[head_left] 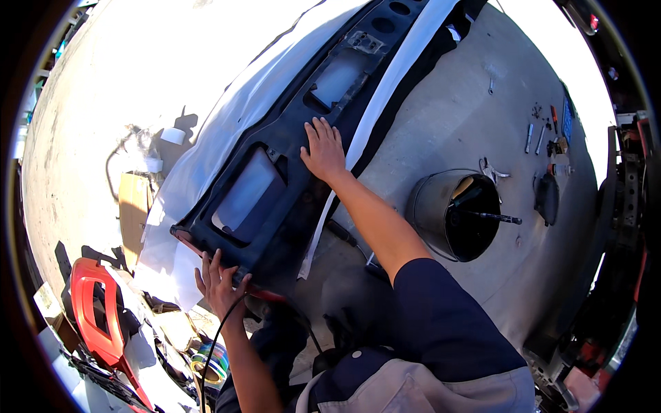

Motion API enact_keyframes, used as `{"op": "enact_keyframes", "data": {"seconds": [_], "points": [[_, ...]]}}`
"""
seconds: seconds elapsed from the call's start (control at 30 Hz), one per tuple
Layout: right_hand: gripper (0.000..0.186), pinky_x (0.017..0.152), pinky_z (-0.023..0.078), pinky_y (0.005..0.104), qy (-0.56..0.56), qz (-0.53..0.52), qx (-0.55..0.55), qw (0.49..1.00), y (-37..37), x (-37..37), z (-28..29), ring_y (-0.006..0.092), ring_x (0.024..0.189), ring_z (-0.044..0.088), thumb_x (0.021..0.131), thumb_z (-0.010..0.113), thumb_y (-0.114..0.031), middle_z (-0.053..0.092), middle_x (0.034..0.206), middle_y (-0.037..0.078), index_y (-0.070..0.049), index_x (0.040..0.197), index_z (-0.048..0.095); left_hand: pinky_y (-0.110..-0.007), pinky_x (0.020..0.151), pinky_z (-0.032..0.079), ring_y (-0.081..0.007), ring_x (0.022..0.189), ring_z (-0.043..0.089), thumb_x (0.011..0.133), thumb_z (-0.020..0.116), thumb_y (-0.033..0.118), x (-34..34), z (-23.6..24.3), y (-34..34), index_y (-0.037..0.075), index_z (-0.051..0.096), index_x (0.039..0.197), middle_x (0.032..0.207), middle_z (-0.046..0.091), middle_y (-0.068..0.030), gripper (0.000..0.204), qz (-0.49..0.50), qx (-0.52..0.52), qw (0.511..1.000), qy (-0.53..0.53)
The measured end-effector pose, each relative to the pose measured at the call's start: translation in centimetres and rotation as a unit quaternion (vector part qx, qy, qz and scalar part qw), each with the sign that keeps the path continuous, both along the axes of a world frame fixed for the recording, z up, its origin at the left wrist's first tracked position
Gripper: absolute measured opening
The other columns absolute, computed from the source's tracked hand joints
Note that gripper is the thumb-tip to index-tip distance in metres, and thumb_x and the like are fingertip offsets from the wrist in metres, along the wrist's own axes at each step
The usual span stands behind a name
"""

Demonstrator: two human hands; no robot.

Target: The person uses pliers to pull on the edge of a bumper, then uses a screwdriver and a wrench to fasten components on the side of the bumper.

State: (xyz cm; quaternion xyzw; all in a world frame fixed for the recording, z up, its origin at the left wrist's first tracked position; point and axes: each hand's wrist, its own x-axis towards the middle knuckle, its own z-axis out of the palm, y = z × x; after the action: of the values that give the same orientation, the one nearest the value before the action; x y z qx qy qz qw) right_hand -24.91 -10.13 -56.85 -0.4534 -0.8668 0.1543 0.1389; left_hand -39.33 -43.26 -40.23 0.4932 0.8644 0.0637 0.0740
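Note:
A long black car body panel [289, 158] with rectangular cut-outs lies on a white sheet [206, 144] spread over the concrete ground. My left hand [220, 281] grips its near red-edged corner, fingers spread over the rim. Palm down, my right hand [323, 151] presses flat on the middle of the panel with its fingers apart. A white strip [385, 89] runs along the panel's right edge. A thin black cable [219, 337] passes under my left wrist.
A metal bucket [430, 206] holding tools stands to the right. Small hand tools [540, 138] lie scattered on the concrete farther right. A red plastic part [93, 310], cardboard [132, 206] and tape rolls [210, 361] sit at lower left. Dark vehicle bodywork [623, 199] borders the right edge.

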Motion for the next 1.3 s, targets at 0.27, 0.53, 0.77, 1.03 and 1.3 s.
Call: {"op": "enact_keyframes", "data": {"seconds": [0.27, 0.53, 0.77, 1.03, 1.3], "points": [[0.025, 0.108, 0.036, 0.0497, 0.009, 0.065, 0.025, 0.998, -6.7, 7.2, -0.8, 0.0305, 0.101, 0.059, 0.085, 0.069, -0.028, 0.064, 0.095, 0.013, -0.005, 0.095, 0.068, -0.045, 0.095, 0.048, -0.0324, 0.101, 0.060, 0.070, 0.084, 0.034, -4.6, -1.0, 1.2, 0.003, 0.063, 0.084, 0.100, 0.061, -0.0115, 0.040, -0.281, -0.032, 0.959, -0.020], [0.024, 0.097, 0.039, 0.0439, 0.034, 0.062, 0.054, 0.996, -6.7, 7.5, -1.2, 0.0274, 0.090, 0.058, 0.085, 0.067, -0.030, 0.062, 0.083, 0.009, -0.007, 0.079, 0.069, -0.039, 0.074, 0.053, -0.0285, 0.082, 0.063, 0.069, 0.082, 0.037, -4.8, -1.3, 0.8, 0.006, 0.059, 0.076, 0.092, 0.061, -0.0076, 0.039, -0.376, 0.029, 0.926, -0.008], [0.023, 0.096, 0.038, 0.0431, 0.053, 0.070, 0.065, 0.994, -6.6, 7.5, -1.7, 0.0275, 0.089, 0.057, 0.085, 0.067, -0.030, 0.061, 0.083, 0.009, -0.008, 0.079, 0.067, -0.037, 0.071, 0.051, -0.0272, 0.084, 0.061, 0.069, 0.080, 0.039, -5.8, -1.4, 2.0, 0.007, 0.057, 0.073, 0.090, 0.060, -0.0076, 0.039, -0.402, 0.040, 0.915, -0.022], [0.037, 0.093, 0.038, 0.0431, 0.010, 0.074, 0.079, 0.994, -6.1, 7.3, -1.5, 0.0286, 0.087, 0.059, 0.095, 0.059, -0.041, 0.063, 0.083, 0.011, -0.006, 0.086, 0.065, -0.041, 0.081, 0.049, -0.0281, 0.089, 0.059, 0.067, 0.078, 0.032, -8.9, -1.7, 1.6, 0.008, 0.061, 0.080, 0.090, 0.058, -0.0070, 0.032, -0.422, 0.046, 0.905, -0.031], [0.064, 0.088, 0.049, 0.0465, -0.083, -0.090, -0.312, 0.942, -4.3, 1.3, 1.8, 0.0387, 0.096, 0.069, 0.096, 0.054, -0.058, 0.070, 0.104, 0.026, 0.005, 0.098, 0.063, -0.040, 0.071, 0.046, -0.0281, 0.084, 0.055, 0.074, 0.070, 0.052, -10.4, -1.9, 1.8, 0.009, 0.057, 0.075, 0.087, 0.054, -0.0066, 0.044, -0.372, 0.030, 0.927, -0.044]]}}
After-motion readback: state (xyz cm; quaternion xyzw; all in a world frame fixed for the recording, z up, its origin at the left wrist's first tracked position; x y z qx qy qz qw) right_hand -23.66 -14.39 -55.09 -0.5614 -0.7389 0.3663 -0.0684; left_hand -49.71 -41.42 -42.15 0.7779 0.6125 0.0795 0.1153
